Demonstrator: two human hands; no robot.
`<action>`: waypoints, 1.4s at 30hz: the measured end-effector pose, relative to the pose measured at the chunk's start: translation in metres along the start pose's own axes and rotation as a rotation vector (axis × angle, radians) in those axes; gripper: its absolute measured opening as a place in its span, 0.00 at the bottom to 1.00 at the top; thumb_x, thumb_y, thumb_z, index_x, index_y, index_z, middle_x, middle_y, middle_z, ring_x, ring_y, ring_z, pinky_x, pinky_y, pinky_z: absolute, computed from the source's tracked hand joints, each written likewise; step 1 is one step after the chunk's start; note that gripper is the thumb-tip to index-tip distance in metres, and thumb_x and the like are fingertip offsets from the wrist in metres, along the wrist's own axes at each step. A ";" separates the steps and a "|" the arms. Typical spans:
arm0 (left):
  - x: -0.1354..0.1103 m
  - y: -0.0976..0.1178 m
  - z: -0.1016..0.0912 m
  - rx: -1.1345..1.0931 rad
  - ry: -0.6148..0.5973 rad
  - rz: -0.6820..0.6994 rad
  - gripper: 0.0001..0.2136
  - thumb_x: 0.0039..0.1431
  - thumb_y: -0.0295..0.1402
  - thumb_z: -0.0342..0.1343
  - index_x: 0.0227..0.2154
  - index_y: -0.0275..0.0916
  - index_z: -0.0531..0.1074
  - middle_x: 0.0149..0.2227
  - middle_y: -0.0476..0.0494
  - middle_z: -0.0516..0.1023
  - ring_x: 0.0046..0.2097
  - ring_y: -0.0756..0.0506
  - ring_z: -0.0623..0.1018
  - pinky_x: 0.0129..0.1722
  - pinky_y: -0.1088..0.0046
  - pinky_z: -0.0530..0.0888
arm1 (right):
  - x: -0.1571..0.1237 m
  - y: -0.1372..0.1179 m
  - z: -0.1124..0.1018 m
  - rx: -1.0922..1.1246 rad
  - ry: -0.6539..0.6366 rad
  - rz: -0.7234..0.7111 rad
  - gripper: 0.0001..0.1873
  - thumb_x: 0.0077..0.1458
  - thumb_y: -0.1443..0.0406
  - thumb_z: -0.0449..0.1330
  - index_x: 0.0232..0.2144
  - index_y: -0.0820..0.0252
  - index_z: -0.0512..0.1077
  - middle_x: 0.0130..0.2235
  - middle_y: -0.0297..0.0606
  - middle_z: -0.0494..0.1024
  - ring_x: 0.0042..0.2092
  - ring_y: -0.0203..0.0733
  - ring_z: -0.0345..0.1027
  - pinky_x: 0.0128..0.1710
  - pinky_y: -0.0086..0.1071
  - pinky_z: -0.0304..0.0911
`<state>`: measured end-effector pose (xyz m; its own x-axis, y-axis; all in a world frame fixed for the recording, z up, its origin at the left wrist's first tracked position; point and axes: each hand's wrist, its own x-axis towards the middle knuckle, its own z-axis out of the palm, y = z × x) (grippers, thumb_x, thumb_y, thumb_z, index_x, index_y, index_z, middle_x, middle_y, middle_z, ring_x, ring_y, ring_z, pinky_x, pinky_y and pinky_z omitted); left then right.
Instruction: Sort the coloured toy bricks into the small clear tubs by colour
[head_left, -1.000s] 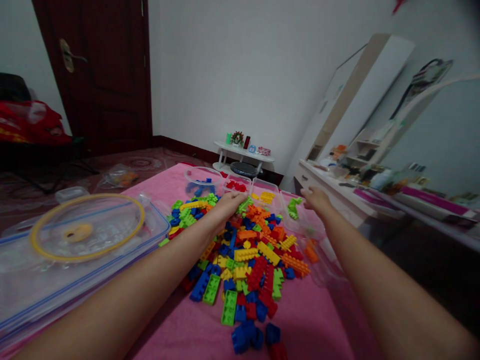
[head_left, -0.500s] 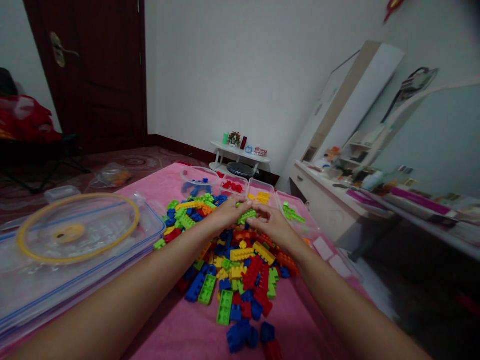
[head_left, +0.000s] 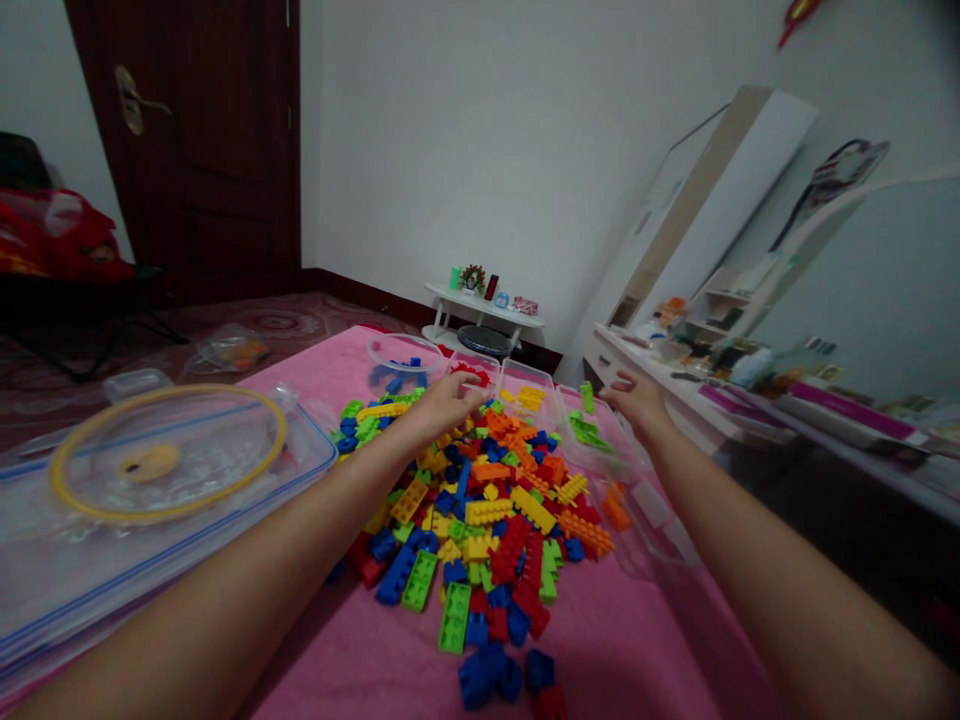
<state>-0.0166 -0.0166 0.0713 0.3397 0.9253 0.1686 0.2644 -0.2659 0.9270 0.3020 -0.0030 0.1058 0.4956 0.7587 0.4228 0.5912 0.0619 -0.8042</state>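
Observation:
A heap of plastic building blocks point(head_left: 487, 520) in several colours lies on a pink cloth point(head_left: 390, 660). My left hand point(head_left: 444, 400) reaches over the heap's far edge, its fingers drawn together down on the blocks; what they pinch is hidden. My right hand point(head_left: 637, 402) hovers over a clear tub of green blocks point(head_left: 600, 450), fingers apart and holding nothing. A small green block point(head_left: 586, 396) is just left of its fingertips, above that tub.
More clear tubs stand behind the heap with blue blocks point(head_left: 397, 356), red blocks point(head_left: 472, 370) and yellow blocks point(head_left: 532, 396); one with orange blocks point(head_left: 619, 508) is at the right. A big clear lidded box point(head_left: 150, 470) lies left. A white dresser point(head_left: 675, 385) stands to the right.
Half a second ago both hands met over the heap at a green block. My right hand has since swung right to the green tub and opened; my left hand stays at the heap.

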 end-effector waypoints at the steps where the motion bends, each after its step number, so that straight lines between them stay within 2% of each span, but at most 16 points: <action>1: 0.002 -0.002 -0.002 0.026 0.008 0.019 0.21 0.57 0.38 0.53 0.51 0.32 0.67 0.29 0.43 0.78 0.20 0.52 0.71 0.20 0.78 0.65 | -0.003 -0.004 0.003 0.039 0.009 0.028 0.27 0.35 0.73 0.64 0.44 0.65 0.70 0.36 0.45 0.76 0.33 0.41 0.73 0.31 0.34 0.70; 4: 0.006 -0.007 -0.009 0.142 0.016 0.095 0.15 0.54 0.35 0.54 0.43 0.32 0.74 0.29 0.44 0.77 0.22 0.52 0.71 0.22 0.79 0.66 | -0.029 -0.022 0.020 0.239 -0.078 0.097 0.23 0.36 0.71 0.64 0.41 0.63 0.72 0.41 0.44 0.76 0.37 0.39 0.73 0.35 0.33 0.71; 8: 0.006 -0.008 -0.016 0.339 -0.009 0.153 0.14 0.53 0.33 0.55 0.40 0.33 0.77 0.28 0.45 0.78 0.26 0.50 0.74 0.27 0.77 0.68 | -0.074 -0.040 0.046 0.363 -0.294 0.042 0.16 0.40 0.64 0.65 0.35 0.62 0.74 0.37 0.41 0.78 0.38 0.41 0.73 0.38 0.36 0.70; 10: 0.005 -0.008 -0.018 0.445 0.013 0.183 0.13 0.53 0.33 0.55 0.40 0.34 0.78 0.30 0.44 0.79 0.30 0.48 0.76 0.31 0.75 0.69 | -0.089 -0.040 0.059 0.316 -0.354 -0.036 0.16 0.42 0.62 0.63 0.36 0.62 0.75 0.38 0.41 0.79 0.40 0.43 0.73 0.41 0.40 0.69; 13: 0.005 -0.012 -0.020 0.581 0.046 0.198 0.14 0.53 0.32 0.54 0.41 0.36 0.77 0.35 0.42 0.80 0.37 0.45 0.77 0.37 0.73 0.70 | -0.101 -0.030 0.079 0.155 -0.370 -0.214 0.20 0.44 0.64 0.60 0.43 0.61 0.74 0.46 0.44 0.77 0.48 0.46 0.70 0.50 0.44 0.64; 16: 0.006 -0.019 -0.019 0.688 0.053 0.213 0.15 0.54 0.33 0.55 0.44 0.36 0.77 0.42 0.40 0.79 0.44 0.42 0.77 0.45 0.69 0.70 | -0.111 -0.016 0.095 -0.099 -0.389 -0.402 0.29 0.45 0.65 0.61 0.52 0.59 0.69 0.55 0.44 0.70 0.58 0.48 0.61 0.59 0.45 0.53; 18: 0.006 -0.021 -0.018 0.731 0.047 0.231 0.16 0.54 0.33 0.55 0.45 0.37 0.76 0.46 0.40 0.78 0.49 0.41 0.75 0.50 0.68 0.68 | -0.118 -0.009 0.101 -0.242 -0.444 -0.465 0.31 0.46 0.65 0.62 0.55 0.58 0.67 0.58 0.45 0.66 0.60 0.49 0.56 0.60 0.46 0.49; 20: 0.005 -0.021 -0.015 0.747 0.018 0.240 0.16 0.55 0.33 0.54 0.45 0.37 0.76 0.47 0.40 0.78 0.50 0.41 0.74 0.51 0.68 0.67 | -0.123 -0.008 0.101 -0.321 -0.507 -0.486 0.29 0.48 0.65 0.61 0.54 0.56 0.68 0.56 0.44 0.68 0.59 0.49 0.58 0.59 0.45 0.51; 23: 0.002 -0.017 -0.013 0.754 -0.043 0.238 0.15 0.55 0.32 0.54 0.45 0.37 0.76 0.47 0.40 0.78 0.49 0.41 0.75 0.50 0.69 0.68 | -0.125 -0.013 0.095 -0.334 -0.550 -0.498 0.23 0.47 0.67 0.62 0.48 0.51 0.73 0.49 0.39 0.74 0.53 0.47 0.65 0.54 0.43 0.57; 25: 0.000 -0.014 -0.012 0.746 -0.082 0.227 0.17 0.54 0.32 0.55 0.46 0.36 0.75 0.48 0.39 0.77 0.50 0.41 0.75 0.50 0.69 0.68 | -0.123 -0.019 0.088 -0.282 -0.598 -0.496 0.21 0.44 0.68 0.63 0.44 0.51 0.74 0.46 0.37 0.76 0.49 0.47 0.67 0.51 0.42 0.59; 28: -0.003 -0.010 -0.011 0.706 -0.165 0.225 0.20 0.52 0.32 0.57 0.50 0.37 0.73 0.49 0.40 0.77 0.50 0.42 0.75 0.50 0.70 0.68 | -0.123 -0.028 0.079 -0.168 -0.701 -0.470 0.20 0.47 0.65 0.62 0.46 0.53 0.73 0.42 0.36 0.78 0.43 0.44 0.69 0.45 0.39 0.63; 30: -0.005 -0.007 -0.009 0.679 -0.214 0.236 0.23 0.49 0.32 0.59 0.51 0.38 0.72 0.48 0.41 0.77 0.49 0.42 0.75 0.49 0.72 0.68 | -0.124 -0.034 0.074 -0.089 -0.724 -0.445 0.18 0.51 0.63 0.59 0.46 0.56 0.73 0.41 0.37 0.78 0.40 0.42 0.69 0.43 0.36 0.63; 33: -0.009 -0.003 -0.005 0.641 -0.218 0.266 0.25 0.47 0.32 0.61 0.51 0.38 0.72 0.49 0.42 0.77 0.48 0.42 0.75 0.47 0.73 0.69 | -0.128 -0.044 0.069 0.058 -0.743 -0.383 0.15 0.54 0.62 0.54 0.42 0.60 0.74 0.40 0.38 0.78 0.37 0.40 0.69 0.41 0.33 0.64; 36: -0.009 -0.003 0.000 0.528 -0.232 0.327 0.19 0.50 0.32 0.58 0.47 0.37 0.74 0.41 0.45 0.80 0.41 0.45 0.76 0.39 0.75 0.70 | -0.129 -0.051 0.065 0.192 -0.793 -0.252 0.13 0.54 0.61 0.52 0.35 0.62 0.73 0.32 0.35 0.77 0.31 0.37 0.69 0.34 0.30 0.65; 39: -0.006 -0.005 0.005 0.331 -0.248 0.373 0.16 0.53 0.34 0.55 0.45 0.37 0.75 0.34 0.48 0.79 0.34 0.48 0.76 0.33 0.77 0.70 | -0.127 -0.053 0.062 0.269 -0.769 -0.170 0.13 0.54 0.58 0.53 0.30 0.61 0.70 0.27 0.34 0.75 0.27 0.36 0.69 0.28 0.29 0.65; 42: -0.004 -0.007 0.010 0.121 -0.237 0.318 0.16 0.51 0.37 0.58 0.42 0.35 0.76 0.32 0.47 0.79 0.31 0.49 0.75 0.30 0.77 0.70 | -0.126 -0.054 0.059 0.337 -0.711 -0.126 0.13 0.51 0.55 0.57 0.32 0.59 0.67 0.27 0.33 0.75 0.26 0.38 0.70 0.26 0.31 0.66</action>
<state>-0.0107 -0.0213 0.0609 0.6161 0.7077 0.3458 0.2121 -0.5718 0.7925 0.1702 -0.0642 0.0711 -0.1537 0.9580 0.2421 0.3352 0.2810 -0.8993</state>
